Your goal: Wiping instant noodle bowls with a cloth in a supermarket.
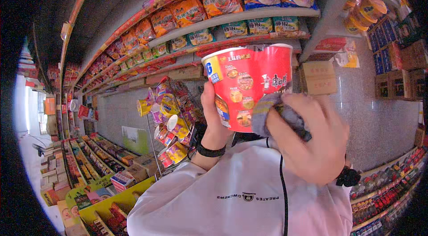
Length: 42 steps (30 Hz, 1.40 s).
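A red instant noodle tub (240,85) with a white rim is held up in front of my chest. It bears writing and small food pictures. Around its left side my left hand (214,122) grips it, thumb upright along the wall, with a black band on the wrist. My right hand (307,135) is closed on a crumpled grey cloth (264,112), which lies against the tub's lower right side. Motion blurs the right hand's fingers, and the tub's far side is hidden.
Shelves (234,17) of orange, blue and green noodle packets run across the top. A wire rack of noodle tubs (177,125) stands left of my arm. A cardboard box (319,78) is at the right. Packed displays (97,155) fill the lower left, and bottle shelves (384,185) the lower right.
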Each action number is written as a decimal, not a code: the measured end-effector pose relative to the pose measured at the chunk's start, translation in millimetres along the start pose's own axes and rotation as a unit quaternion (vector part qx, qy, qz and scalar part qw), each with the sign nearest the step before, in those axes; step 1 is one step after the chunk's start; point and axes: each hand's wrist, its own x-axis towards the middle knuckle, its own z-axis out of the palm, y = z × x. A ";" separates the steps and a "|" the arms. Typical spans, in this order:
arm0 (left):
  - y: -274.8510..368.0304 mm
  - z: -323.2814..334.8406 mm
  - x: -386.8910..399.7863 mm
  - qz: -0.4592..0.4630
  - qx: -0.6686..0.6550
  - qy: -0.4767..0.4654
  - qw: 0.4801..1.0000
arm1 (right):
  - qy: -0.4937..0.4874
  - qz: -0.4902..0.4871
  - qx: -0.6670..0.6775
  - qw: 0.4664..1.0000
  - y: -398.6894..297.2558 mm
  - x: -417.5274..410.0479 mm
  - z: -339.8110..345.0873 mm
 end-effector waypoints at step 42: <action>-1.3 -6.9 5.7 -0.079 -0.128 -0.120 0.981 | 0.028 -0.069 -0.076 0.994 44.5 30.7 -18.5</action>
